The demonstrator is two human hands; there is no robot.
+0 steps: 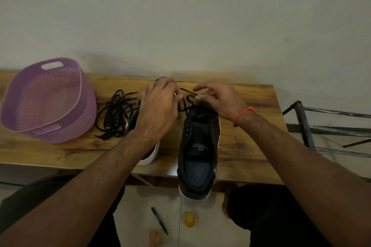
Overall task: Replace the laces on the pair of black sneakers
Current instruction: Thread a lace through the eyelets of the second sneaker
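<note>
Count of things on and around the wooden table (251,106)

Two black sneakers (198,146), one mostly hidden under the left arm; one purple basket (48,102) at the left edge; one heap of loose black laces (114,114); two hands; one red wrist thread (244,113); on the floor one pen (159,220), one yellow object (189,219).

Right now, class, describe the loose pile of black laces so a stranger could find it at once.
On the long wooden table, look just right of the purple woven plastic basket. The tangled pile of black laces lies there, loose, in neither of the hands.
</note>
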